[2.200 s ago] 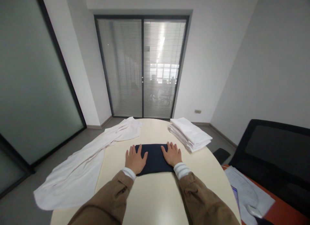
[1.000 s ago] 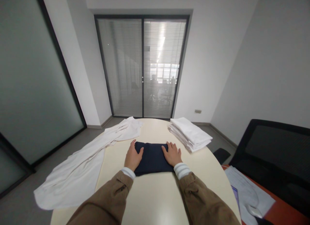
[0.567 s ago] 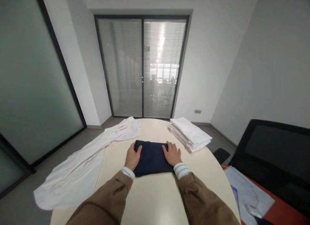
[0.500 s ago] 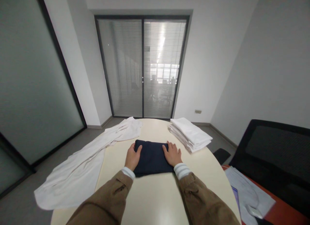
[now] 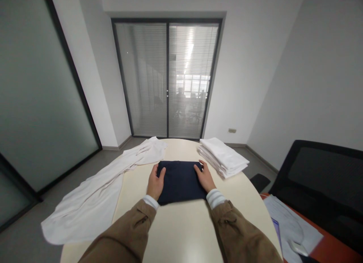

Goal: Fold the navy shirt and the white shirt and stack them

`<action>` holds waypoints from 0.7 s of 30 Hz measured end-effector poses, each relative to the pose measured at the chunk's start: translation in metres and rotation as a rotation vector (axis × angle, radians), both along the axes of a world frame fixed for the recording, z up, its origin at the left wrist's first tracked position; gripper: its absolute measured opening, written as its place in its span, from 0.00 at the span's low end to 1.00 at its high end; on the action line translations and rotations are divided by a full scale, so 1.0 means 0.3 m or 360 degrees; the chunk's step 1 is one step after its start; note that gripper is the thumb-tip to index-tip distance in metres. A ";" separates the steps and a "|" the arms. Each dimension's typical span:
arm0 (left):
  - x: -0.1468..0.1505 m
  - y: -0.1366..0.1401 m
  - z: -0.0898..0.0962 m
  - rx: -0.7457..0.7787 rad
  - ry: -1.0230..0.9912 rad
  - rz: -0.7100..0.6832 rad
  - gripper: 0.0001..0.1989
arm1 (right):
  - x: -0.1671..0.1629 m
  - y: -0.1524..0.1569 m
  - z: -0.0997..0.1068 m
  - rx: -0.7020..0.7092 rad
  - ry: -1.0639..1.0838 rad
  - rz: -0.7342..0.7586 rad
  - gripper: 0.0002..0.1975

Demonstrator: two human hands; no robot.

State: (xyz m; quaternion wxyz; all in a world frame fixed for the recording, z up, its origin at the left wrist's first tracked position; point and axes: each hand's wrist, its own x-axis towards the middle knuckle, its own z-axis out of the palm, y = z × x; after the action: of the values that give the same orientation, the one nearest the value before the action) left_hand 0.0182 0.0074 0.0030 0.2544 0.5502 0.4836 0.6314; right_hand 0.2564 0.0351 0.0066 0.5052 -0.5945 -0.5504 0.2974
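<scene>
A dark navy folded garment [image 5: 180,183] forms a neat rectangle on the round cream table [image 5: 184,232]; its exact kind does not show. My left hand [image 5: 155,183] grips its left side, thumb on top and the other fingers around the edge. At the opposite side my right hand [image 5: 205,177] holds the upper right edge the same way, thumb on the cloth and fingers curled behind. The undersides of both grips are hidden.
Loose white cloth [image 5: 93,202] drapes over the table's left edge. A stack of folded white cloths [image 5: 224,157] lies at the back right. Right of the table stand a black mesh chair [image 5: 320,180] and a red surface with papers [image 5: 292,217] and a white device [image 5: 298,248].
My right hand has gone from lying spread on top of the navy garment to gripping its right edge. The garment's far edge now sits slightly higher in view. My left hand stays in place.
</scene>
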 end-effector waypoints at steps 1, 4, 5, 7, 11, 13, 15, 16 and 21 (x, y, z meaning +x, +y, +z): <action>-0.001 0.000 0.000 0.0008 0.0011 0.0034 0.18 | 0.005 0.001 0.005 -0.0033 0.0178 0.0041 0.33; -0.003 -0.002 0.000 0.0021 0.0034 0.0096 0.19 | 0.022 -0.008 0.019 -0.0216 0.0616 0.0338 0.28; -0.002 -0.002 0.000 0.0020 0.0034 0.0103 0.19 | 0.028 -0.014 0.023 -0.0266 0.0710 0.0445 0.26; -0.002 -0.001 0.001 0.0016 0.0016 0.0098 0.19 | 0.040 -0.027 0.027 -0.0313 0.0849 0.0596 0.24; -0.001 0.002 0.007 0.0012 -0.0042 0.0065 0.18 | 0.049 -0.044 0.031 -0.0237 0.1009 0.0715 0.26; 0.001 0.001 0.012 0.0001 -0.0083 0.0029 0.18 | 0.047 -0.045 0.034 -0.0141 0.1006 0.0717 0.25; 0.005 -0.004 0.015 -0.0044 -0.0153 -0.0055 0.19 | 0.046 -0.040 0.038 -0.0035 0.0981 0.0690 0.25; 0.007 -0.008 0.015 -0.0085 -0.0185 -0.0120 0.21 | 0.046 -0.036 0.039 0.0015 0.0962 0.0666 0.25; 0.016 -0.017 0.003 -0.0253 -0.0136 -0.0321 0.29 | 0.061 -0.015 0.037 0.0147 0.0834 0.0487 0.25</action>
State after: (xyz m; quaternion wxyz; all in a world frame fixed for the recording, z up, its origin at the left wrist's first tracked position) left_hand 0.0229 0.0022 0.0040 0.3797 0.5467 0.4632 0.5851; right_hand 0.2746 0.0307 0.0176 0.6058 -0.3840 -0.4974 0.4879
